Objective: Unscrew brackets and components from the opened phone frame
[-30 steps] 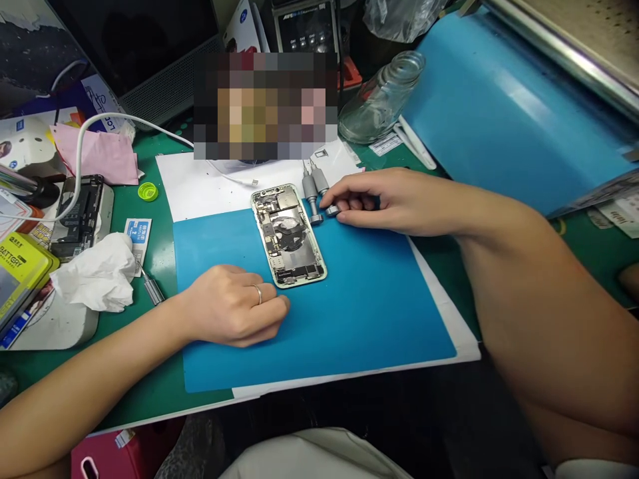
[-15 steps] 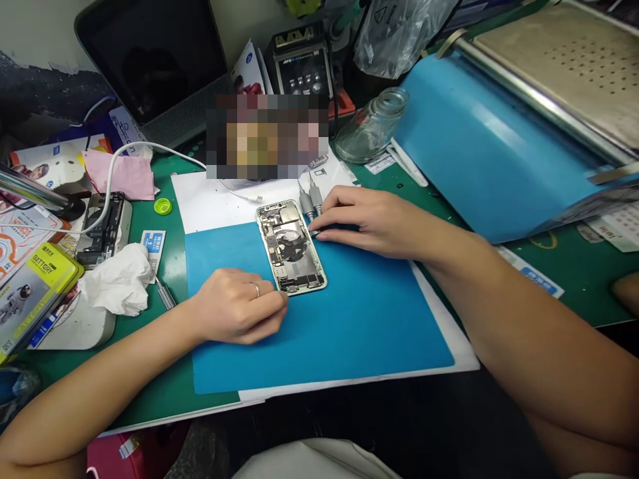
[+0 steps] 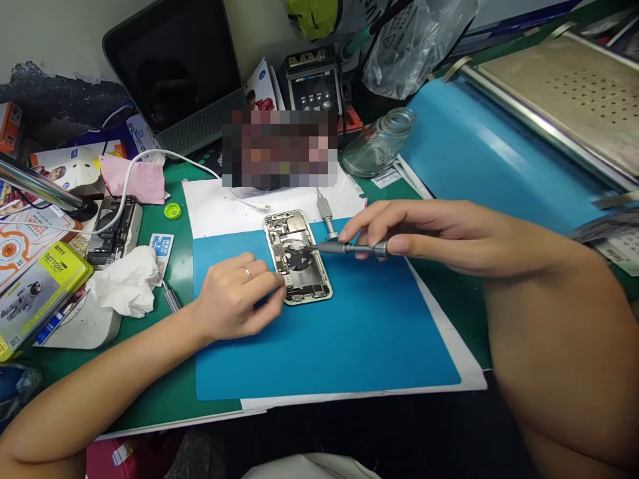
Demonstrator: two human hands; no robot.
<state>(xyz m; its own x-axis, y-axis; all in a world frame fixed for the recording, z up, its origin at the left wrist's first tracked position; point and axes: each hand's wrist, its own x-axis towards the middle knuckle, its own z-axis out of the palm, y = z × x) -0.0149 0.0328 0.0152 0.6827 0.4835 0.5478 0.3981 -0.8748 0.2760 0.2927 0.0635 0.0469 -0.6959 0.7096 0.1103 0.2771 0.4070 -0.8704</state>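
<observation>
Opened phone: the phone (image 3: 302,283) lies on the desk (image 3: 150,362), its inner parts bared, lower portion on the blue mat (image 3: 379,346) and top end reaching the white paper (image 3: 214,209)
Right hand: the right hand (image 3: 414,234) grips the grey screwdriver (image 3: 330,247) between thumb and fingers, the shaft roughly level and pointing left over the phone's right edge
Driver tip: dark and small against the parts; whether it touches them or hangs above, I cannot tell
Left hand: the left hand (image 3: 242,293) is curled with knuckles up by the phone's lower left edge; fingertips are hidden, so I cannot tell whether they press on the frame or hold anything
Second screwdriver: the second screwdriver (image 3: 325,209) lies just beyond the phone's upper right side, close to the right hand's fingers
Scratch risk: with the tip this near bare circuitry, a slip or a low swing of the shaft could nick a part or cable
Sliding risk: if the left hand is not bracing the frame, a sideways push could skid the phone across the mat
Knock risk: the right hand's knuckles could catch the second screwdriver and roll it into the phone
</observation>
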